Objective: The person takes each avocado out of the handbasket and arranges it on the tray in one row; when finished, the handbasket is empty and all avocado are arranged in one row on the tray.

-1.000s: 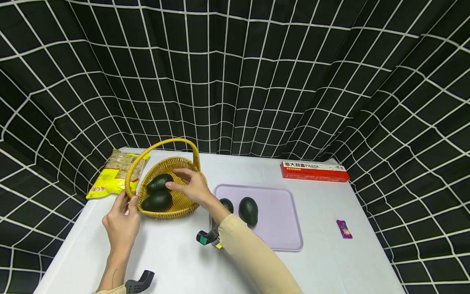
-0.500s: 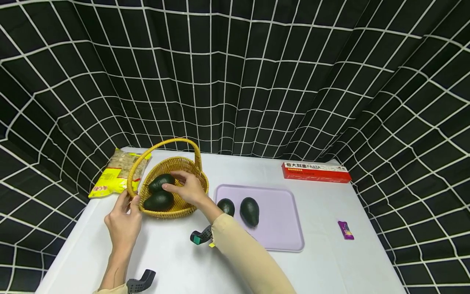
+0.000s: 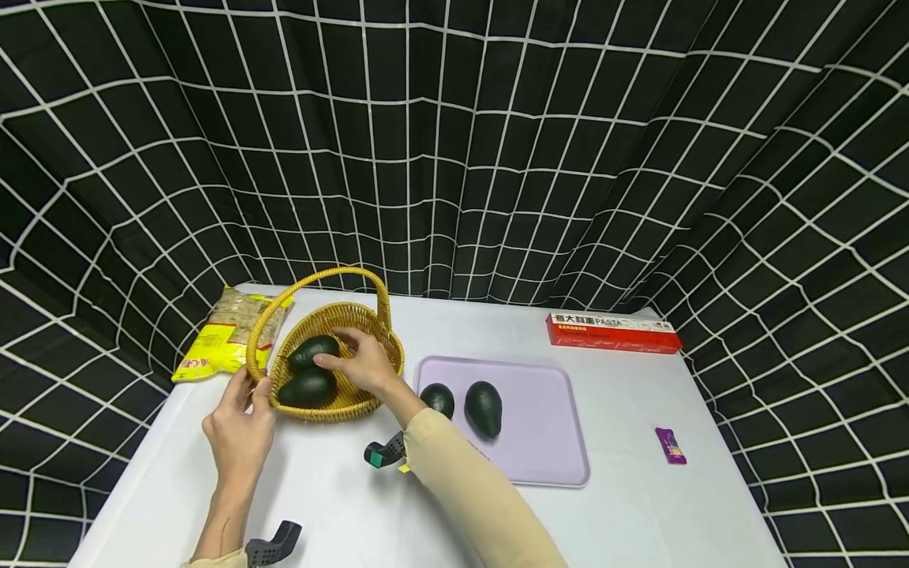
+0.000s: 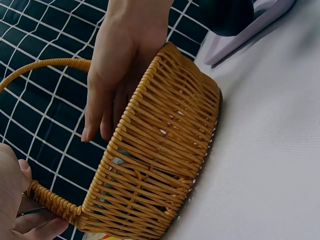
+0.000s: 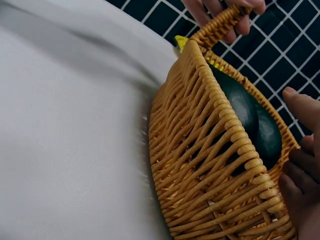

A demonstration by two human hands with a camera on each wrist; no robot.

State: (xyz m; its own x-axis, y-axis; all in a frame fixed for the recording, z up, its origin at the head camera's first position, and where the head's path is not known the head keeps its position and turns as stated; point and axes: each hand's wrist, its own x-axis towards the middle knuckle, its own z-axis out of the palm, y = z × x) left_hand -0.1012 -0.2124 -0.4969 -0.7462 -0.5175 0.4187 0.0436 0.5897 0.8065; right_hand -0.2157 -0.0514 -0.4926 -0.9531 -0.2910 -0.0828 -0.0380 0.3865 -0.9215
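Observation:
A yellow wicker basket point(image 3: 348, 406) with a tall arched handle stands at the left of the table. Two dark green avocados lie in it, one farther back point(image 3: 311, 353) and one nearer point(image 3: 307, 389). My left hand point(image 3: 240, 430) grips the handle near its base, thumb and fingers round it in the left wrist view. Inside the basket's rim, my right hand point(image 3: 365, 364) hovers with loose fingers beside the farther avocado. In the right wrist view, a gap shows between the right thumb point(image 5: 302, 106) and the avocados point(image 5: 267, 137).
A lilac tray point(image 3: 543, 426) with two more avocados point(image 3: 483, 410) lies right of the basket, partly under the right sleeve. A yellow food bag point(image 3: 220, 339) sits behind the left hand. A red pasta box point(image 3: 614, 334) and a small purple packet point(image 3: 671, 446) are at the right.
My right wrist has shifted slightly left, and its thumb overlaps the farther avocado a little more. The left hand keeps its grip on the basket handle. The avocados stay in place.

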